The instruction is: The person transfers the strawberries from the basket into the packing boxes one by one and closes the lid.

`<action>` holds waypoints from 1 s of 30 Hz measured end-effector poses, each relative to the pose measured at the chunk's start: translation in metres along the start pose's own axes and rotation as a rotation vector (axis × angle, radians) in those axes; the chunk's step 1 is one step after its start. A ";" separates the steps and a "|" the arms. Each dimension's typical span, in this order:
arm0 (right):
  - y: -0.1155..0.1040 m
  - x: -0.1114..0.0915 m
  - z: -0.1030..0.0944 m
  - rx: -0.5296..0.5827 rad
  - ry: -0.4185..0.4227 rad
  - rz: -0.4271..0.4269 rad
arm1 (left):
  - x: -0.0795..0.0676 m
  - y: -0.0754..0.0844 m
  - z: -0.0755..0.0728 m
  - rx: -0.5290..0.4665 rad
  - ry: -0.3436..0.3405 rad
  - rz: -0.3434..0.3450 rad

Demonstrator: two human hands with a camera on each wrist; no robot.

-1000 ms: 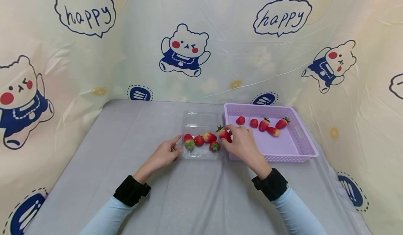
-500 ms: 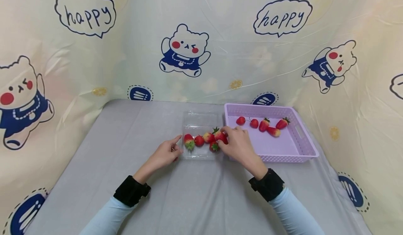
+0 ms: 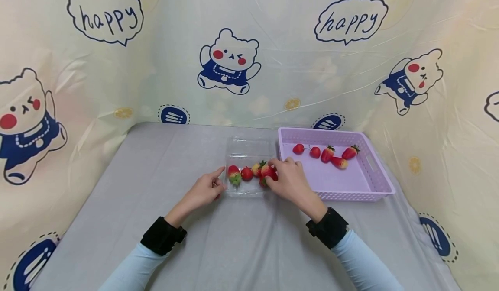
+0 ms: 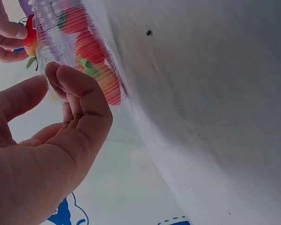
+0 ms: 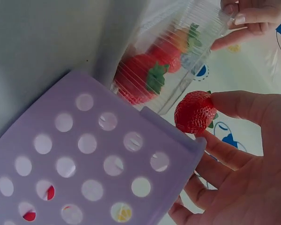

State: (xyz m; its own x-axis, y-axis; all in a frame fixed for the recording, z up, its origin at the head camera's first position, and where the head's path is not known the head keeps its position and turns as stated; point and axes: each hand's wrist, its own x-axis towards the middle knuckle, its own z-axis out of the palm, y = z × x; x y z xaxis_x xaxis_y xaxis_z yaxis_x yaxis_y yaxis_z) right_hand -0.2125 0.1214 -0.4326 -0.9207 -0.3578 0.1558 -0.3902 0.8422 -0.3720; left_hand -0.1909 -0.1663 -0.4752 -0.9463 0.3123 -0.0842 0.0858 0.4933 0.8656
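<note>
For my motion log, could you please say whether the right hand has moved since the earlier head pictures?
Yes: judged against the purple basket in the head view, the right hand has moved left, bringing its strawberry over the clear container.

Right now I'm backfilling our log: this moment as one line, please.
left hand: pinches clear box edge | right hand: pinches strawberry over clear box | purple basket: beside clear box, fruit inside

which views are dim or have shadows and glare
Head: bright and even, soft shadows on the cloth; left wrist: dimmer, a shadow across the cloth, bright lines on the ridged box; right wrist: also dim, small glints on the held strawberry.
</note>
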 end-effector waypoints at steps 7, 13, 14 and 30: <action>-0.003 -0.001 0.003 0.005 -0.022 -0.017 | 0.000 0.000 0.000 -0.002 0.000 -0.013; -0.006 0.002 0.007 -0.015 -0.030 -0.035 | 0.001 -0.001 0.000 0.012 0.003 -0.013; -0.007 0.002 0.008 -0.016 -0.033 -0.038 | 0.001 -0.001 0.000 0.010 0.001 -0.013; -0.013 0.005 0.017 0.030 -0.066 -0.076 | 0.001 -0.003 0.000 0.000 -0.002 0.004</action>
State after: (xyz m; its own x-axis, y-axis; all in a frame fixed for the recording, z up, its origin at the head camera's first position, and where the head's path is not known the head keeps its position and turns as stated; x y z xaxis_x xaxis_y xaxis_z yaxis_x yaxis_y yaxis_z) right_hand -0.2118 0.1017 -0.4428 -0.8862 -0.4465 0.1241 -0.4574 0.7998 -0.3888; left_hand -0.1922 -0.1672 -0.4783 -0.9452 0.3159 -0.0822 0.0891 0.4918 0.8661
